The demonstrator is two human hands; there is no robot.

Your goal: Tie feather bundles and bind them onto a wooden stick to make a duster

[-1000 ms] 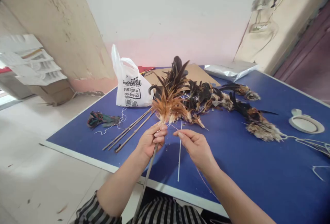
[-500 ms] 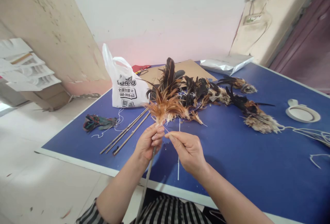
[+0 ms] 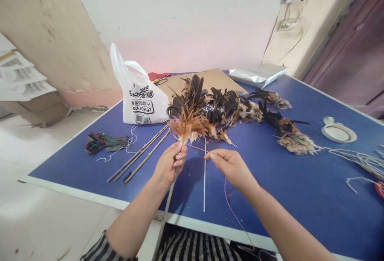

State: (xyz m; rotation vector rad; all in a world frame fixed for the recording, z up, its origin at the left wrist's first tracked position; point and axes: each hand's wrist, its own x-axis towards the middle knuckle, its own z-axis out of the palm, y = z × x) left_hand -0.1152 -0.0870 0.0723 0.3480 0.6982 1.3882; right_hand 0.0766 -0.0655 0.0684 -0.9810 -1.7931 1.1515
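My left hand is closed around a thin stick, just below a tuft of orange-brown feathers at its top end. The stick slants down toward my lap. Between finger and thumb, my right hand pinches a thin pinkish string, which runs taut to the base of the feathers. Its loose tail hangs below the right hand to the table's front edge. Darker feathers rise behind the tuft; where they join it is hard to see.
Bundles of black and brown feathers lie behind my hands, another bundle to the right. Several sticks, a dark green bundle and a white plastic bag are on the left. A tape roll and pale cords lie right.
My right hand has moved right, away from the left hand, drawing out a longer stretch of string. The left hand keeps its hold on the stick. The view has shifted slightly.
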